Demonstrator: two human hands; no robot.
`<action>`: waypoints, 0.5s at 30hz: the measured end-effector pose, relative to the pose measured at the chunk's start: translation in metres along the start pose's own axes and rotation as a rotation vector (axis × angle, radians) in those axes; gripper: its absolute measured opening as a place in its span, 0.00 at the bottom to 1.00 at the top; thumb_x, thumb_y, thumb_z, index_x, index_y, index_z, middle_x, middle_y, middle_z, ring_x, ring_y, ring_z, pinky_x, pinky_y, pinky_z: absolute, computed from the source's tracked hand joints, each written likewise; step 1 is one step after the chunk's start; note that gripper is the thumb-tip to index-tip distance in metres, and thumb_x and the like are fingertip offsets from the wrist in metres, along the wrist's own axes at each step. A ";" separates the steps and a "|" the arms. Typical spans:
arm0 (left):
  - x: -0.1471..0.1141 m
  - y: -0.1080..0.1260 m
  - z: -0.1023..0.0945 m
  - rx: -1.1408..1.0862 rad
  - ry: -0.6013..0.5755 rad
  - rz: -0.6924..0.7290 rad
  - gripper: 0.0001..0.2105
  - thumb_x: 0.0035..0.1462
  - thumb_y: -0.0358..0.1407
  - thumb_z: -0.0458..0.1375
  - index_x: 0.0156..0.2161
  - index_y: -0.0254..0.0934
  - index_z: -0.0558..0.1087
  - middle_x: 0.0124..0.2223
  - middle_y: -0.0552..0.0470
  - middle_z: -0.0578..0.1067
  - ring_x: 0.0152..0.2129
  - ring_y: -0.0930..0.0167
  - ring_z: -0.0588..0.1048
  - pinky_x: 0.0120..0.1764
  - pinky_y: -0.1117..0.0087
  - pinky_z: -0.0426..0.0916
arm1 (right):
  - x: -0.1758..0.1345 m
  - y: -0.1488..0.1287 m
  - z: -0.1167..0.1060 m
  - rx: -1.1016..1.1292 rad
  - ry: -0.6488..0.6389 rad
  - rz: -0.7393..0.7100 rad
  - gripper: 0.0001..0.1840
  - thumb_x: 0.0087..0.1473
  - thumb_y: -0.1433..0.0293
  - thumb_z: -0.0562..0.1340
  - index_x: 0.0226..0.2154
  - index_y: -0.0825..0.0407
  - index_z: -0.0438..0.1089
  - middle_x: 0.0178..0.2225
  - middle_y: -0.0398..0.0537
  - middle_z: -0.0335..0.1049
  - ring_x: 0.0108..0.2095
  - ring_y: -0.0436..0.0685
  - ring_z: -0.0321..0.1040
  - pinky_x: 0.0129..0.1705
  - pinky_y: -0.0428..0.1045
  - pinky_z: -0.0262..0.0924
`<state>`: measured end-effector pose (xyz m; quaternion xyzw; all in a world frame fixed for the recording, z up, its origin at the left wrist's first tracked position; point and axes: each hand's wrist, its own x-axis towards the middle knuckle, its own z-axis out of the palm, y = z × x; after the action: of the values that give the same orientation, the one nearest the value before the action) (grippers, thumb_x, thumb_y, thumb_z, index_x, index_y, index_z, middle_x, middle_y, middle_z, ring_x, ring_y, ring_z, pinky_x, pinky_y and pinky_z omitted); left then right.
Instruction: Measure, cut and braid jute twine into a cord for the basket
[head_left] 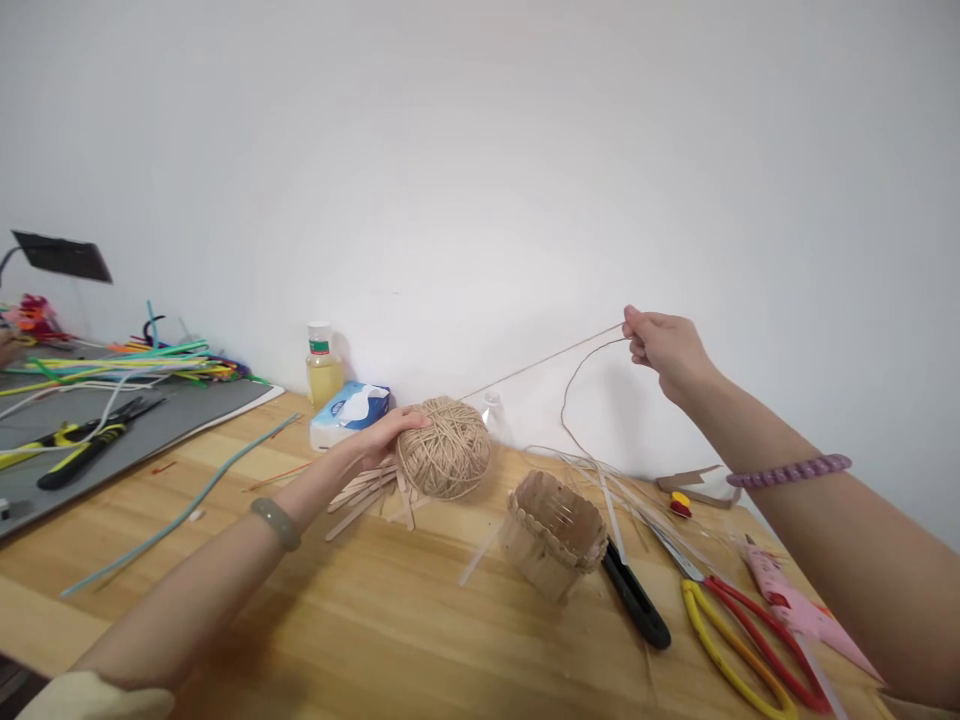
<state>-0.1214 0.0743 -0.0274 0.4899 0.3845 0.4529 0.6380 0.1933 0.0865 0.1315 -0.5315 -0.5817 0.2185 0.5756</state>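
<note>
My left hand (394, 435) grips a ball of jute twine (448, 450) from its left side, held just over the table. From the ball, a strand of twine (547, 357) stretches taut up to the right. My right hand (664, 345) pinches that strand between thumb and fingers, raised in front of the wall. Past the pinch, the loose end hangs in a curve toward the table. Below and between the hands stands a small container (555, 535) covered in wooden sticks, with a braided band round its rim.
Right of the container lie a black-handled tool (636, 598), scissors (739, 640) and a pink glue gun (799, 600). Wooden sticks (364, 500), a tissue pack (349, 415) and a bottle (324, 370) are behind my left hand. Pliers (90, 435) and pipe cleaners (150, 365) lie left.
</note>
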 end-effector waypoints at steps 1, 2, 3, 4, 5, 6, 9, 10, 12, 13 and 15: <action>0.002 0.000 -0.001 -0.012 -0.025 0.008 0.20 0.38 0.36 0.62 0.40 0.32 0.71 0.38 0.44 0.76 0.35 0.63 0.73 0.34 0.70 0.66 | 0.001 0.000 0.001 -0.020 0.005 -0.006 0.19 0.51 0.62 0.60 0.16 0.55 0.59 0.12 0.35 0.46 0.14 0.42 0.45 0.17 0.40 0.47; 0.003 -0.001 -0.002 -0.027 -0.051 0.014 0.21 0.38 0.36 0.63 0.41 0.32 0.71 0.39 0.43 0.76 0.35 0.63 0.73 0.34 0.70 0.66 | 0.002 0.000 0.002 -0.034 0.007 -0.016 0.19 0.50 0.61 0.60 0.16 0.55 0.59 0.12 0.35 0.46 0.14 0.43 0.45 0.17 0.41 0.47; 0.004 -0.002 -0.002 -0.047 -0.076 0.019 0.22 0.37 0.37 0.64 0.41 0.31 0.71 0.39 0.42 0.75 0.35 0.63 0.73 0.34 0.69 0.66 | 0.003 -0.001 0.003 -0.052 0.011 -0.030 0.19 0.50 0.61 0.60 0.16 0.55 0.58 0.12 0.35 0.46 0.14 0.43 0.45 0.17 0.41 0.47; 0.005 -0.004 -0.002 -0.070 -0.096 0.023 0.23 0.37 0.37 0.64 0.42 0.31 0.70 0.39 0.42 0.75 0.34 0.62 0.73 0.34 0.69 0.67 | 0.006 -0.003 0.005 -0.075 0.018 -0.044 0.19 0.51 0.62 0.59 0.16 0.55 0.58 0.12 0.35 0.46 0.14 0.43 0.46 0.17 0.41 0.48; 0.006 -0.007 -0.002 -0.093 -0.114 0.030 0.24 0.36 0.37 0.65 0.42 0.31 0.70 0.39 0.41 0.75 0.34 0.62 0.74 0.34 0.68 0.67 | 0.009 -0.005 0.005 -0.115 0.041 -0.056 0.19 0.52 0.63 0.58 0.16 0.54 0.58 0.13 0.35 0.46 0.14 0.43 0.46 0.17 0.41 0.49; 0.006 -0.009 -0.003 -0.113 -0.126 0.036 0.25 0.36 0.37 0.65 0.42 0.30 0.70 0.38 0.41 0.75 0.34 0.62 0.74 0.34 0.68 0.67 | 0.013 -0.007 0.003 -0.167 0.084 -0.064 0.18 0.53 0.63 0.57 0.17 0.54 0.58 0.13 0.36 0.47 0.14 0.43 0.47 0.17 0.42 0.50; 0.004 -0.016 -0.008 -0.153 -0.093 0.030 0.23 0.39 0.40 0.64 0.42 0.31 0.70 0.37 0.42 0.76 0.35 0.62 0.74 0.35 0.68 0.68 | 0.030 -0.012 -0.017 -0.361 0.266 -0.073 0.16 0.57 0.66 0.50 0.21 0.52 0.58 0.15 0.38 0.48 0.15 0.45 0.48 0.19 0.44 0.52; 0.003 -0.017 -0.011 -0.181 -0.037 0.014 0.22 0.41 0.41 0.62 0.42 0.31 0.70 0.36 0.43 0.76 0.35 0.62 0.74 0.35 0.68 0.68 | 0.034 -0.011 -0.029 -0.421 0.316 -0.073 0.15 0.58 0.66 0.46 0.23 0.52 0.59 0.16 0.38 0.48 0.15 0.46 0.48 0.19 0.45 0.53; -0.001 -0.015 -0.019 -0.271 0.116 -0.010 0.19 0.44 0.41 0.59 0.41 0.33 0.70 0.33 0.45 0.77 0.33 0.63 0.74 0.34 0.67 0.69 | 0.039 -0.006 -0.056 -0.542 0.351 -0.080 0.18 0.59 0.67 0.39 0.29 0.52 0.61 0.17 0.41 0.48 0.17 0.50 0.51 0.20 0.49 0.54; -0.003 -0.013 -0.023 -0.328 0.190 -0.009 0.17 0.44 0.41 0.58 0.40 0.34 0.70 0.32 0.46 0.77 0.32 0.63 0.75 0.33 0.67 0.69 | 0.039 -0.002 -0.069 -0.621 0.327 -0.092 0.21 0.58 0.68 0.36 0.31 0.51 0.62 0.18 0.43 0.49 0.19 0.53 0.54 0.21 0.51 0.54; -0.007 -0.005 -0.030 -0.433 0.284 0.034 0.14 0.46 0.40 0.56 0.38 0.35 0.71 0.30 0.48 0.77 0.30 0.64 0.75 0.32 0.67 0.70 | 0.034 0.008 -0.086 -0.803 0.154 -0.145 0.26 0.58 0.67 0.34 0.32 0.50 0.65 0.18 0.48 0.54 0.24 0.58 0.60 0.24 0.54 0.55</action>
<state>-0.1505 0.0755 -0.0383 0.2799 0.3559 0.5995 0.6600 0.2812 0.0883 0.1602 -0.6860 -0.6121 -0.1072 0.3785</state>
